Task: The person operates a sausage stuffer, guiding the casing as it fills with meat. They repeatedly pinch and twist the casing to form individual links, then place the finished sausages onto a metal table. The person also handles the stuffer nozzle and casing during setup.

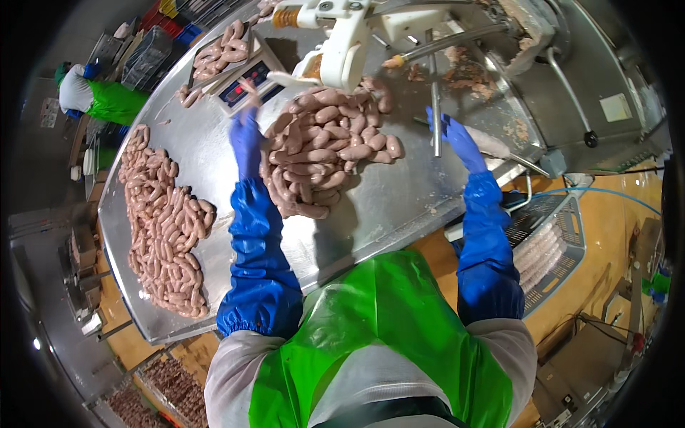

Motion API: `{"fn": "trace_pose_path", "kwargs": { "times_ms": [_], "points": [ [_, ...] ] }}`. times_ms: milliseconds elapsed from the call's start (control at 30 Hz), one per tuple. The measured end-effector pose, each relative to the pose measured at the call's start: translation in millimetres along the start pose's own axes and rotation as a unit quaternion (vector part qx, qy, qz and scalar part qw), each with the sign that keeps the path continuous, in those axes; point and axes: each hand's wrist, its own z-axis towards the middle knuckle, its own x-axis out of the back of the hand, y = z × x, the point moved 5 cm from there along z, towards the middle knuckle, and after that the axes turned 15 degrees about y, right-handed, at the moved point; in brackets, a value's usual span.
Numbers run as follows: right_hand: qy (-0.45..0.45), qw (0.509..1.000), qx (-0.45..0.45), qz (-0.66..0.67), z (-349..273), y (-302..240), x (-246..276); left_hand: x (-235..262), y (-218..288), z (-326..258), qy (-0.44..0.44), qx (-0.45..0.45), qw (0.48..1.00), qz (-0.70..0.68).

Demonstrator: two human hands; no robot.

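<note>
My left hand (246, 146), in a blue glove, is blurred over the left side of a heap of linked pale sausages (314, 153). At its fingertips is a pink sausage end (250, 89), also blurred; whether the fingers grip it I cannot tell. White sausage-linking equipment (342, 46) overhangs the heap's far edge. On the right, my blue-gloved right hand (460, 143) has its fingers apart beside an upright steel rod (436, 118); some fingertips reach behind it. Under that wrist lies a pale casing stick (489, 143).
A second sausage heap (168, 228) covers the table's left side. A digital scale (246, 89) carries a tray of sausages (221, 53). Meat scraps (471, 75) lie at the far right, near a black-knobbed lever (590, 139). A grey crate (553, 246) holds pale casing sticks. A co-worker (100, 96) bends far left.
</note>
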Motion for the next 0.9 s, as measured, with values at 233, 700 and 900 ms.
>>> {"fn": "trace_pose_path", "kwargs": {
  "times_ms": [233, 700, 900],
  "points": [
    [-0.023, 0.95, 0.23, -0.209, 112.0, -9.8, -179.1, 31.4, -65.5, -100.6, -0.062, -0.307, 0.927, 0.204],
    [-0.039, 0.969, 0.236, -0.066, -26.1, -22.4, -490.2, 211.6, -204.5, -146.2, 0.02, -0.272, 0.892, 0.36],
    [-0.383, 0.911, 0.15, -0.038, -67.0, -47.7, -662.7, 369.7, -263.4, -85.1, 0.123, -0.274, 0.874, 0.383]
  ]
}}
